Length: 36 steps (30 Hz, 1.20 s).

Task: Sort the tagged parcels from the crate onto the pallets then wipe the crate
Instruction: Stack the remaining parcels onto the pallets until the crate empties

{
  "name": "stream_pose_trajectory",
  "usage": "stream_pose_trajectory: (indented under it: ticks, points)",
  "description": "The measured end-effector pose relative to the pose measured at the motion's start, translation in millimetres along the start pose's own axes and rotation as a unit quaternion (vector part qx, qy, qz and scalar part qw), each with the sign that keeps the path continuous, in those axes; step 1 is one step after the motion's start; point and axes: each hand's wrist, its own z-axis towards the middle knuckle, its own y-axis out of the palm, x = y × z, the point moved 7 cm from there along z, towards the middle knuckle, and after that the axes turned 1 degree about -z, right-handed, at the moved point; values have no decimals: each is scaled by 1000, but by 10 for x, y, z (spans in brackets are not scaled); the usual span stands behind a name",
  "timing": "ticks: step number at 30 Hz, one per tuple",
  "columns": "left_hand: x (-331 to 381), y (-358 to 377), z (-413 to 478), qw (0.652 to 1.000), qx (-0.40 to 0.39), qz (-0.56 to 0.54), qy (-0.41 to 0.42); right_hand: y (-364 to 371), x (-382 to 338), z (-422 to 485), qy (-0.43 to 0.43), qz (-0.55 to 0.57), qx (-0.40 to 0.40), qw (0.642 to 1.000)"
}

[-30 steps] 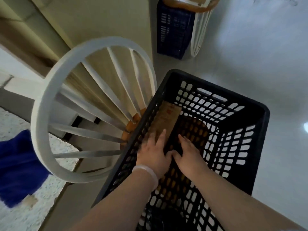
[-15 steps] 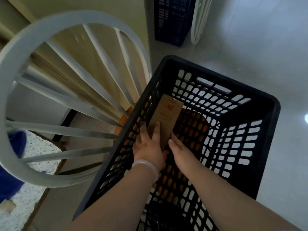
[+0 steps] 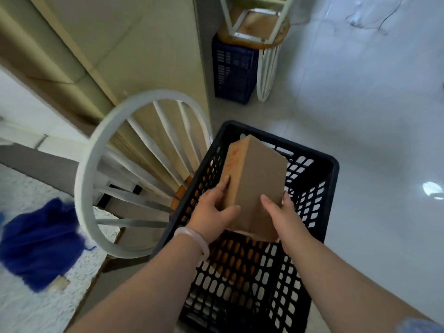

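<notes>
Brown cardboard parcel [image 3: 254,179] hangs over the black crate [image 3: 335,169], fingers [image 3: 224,183] of the left hand [image 3: 213,212] wrapped round its nine o'clock edge, the right hand [image 3: 281,212] clasping its three o'clock edge.

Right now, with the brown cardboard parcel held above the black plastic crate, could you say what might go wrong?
The left hand and right hand grip the brown cardboard parcel only at its near end, so it may slip into the black plastic crate. Swinging left could knock the white spindle-back chair.
</notes>
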Motion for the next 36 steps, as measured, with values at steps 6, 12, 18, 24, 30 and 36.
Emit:
stream_pose_trajectory:
  ticks: [6, 12, 18, 24, 30, 36]
  points:
    - [592, -293, -369, 977, 84, 194, 36, -48, -492, -705, -78, 18, -6, 997]
    - [1061, -367, -795, 944, 115, 306, 44, 71, -953, -1343, -187, -43, 2, 981]
    - [1334, -459, -994, 944, 121, 307, 11, 206, -1233, -1774, -271, -19, 2, 962]
    - [1425, -629, -1104, 976, 99, 191, 7, 118, -1372, -1910, -312, -32, 5, 950]
    - [1428, -695, -1092, 995, 3, -90, 47, 93, -1427, -1856, -239, -13, -34, 970]
    - [1471, -821, -1230, 985, 53, -112, 120, 371, -1517, -1975, -298, -99, -44, 948]
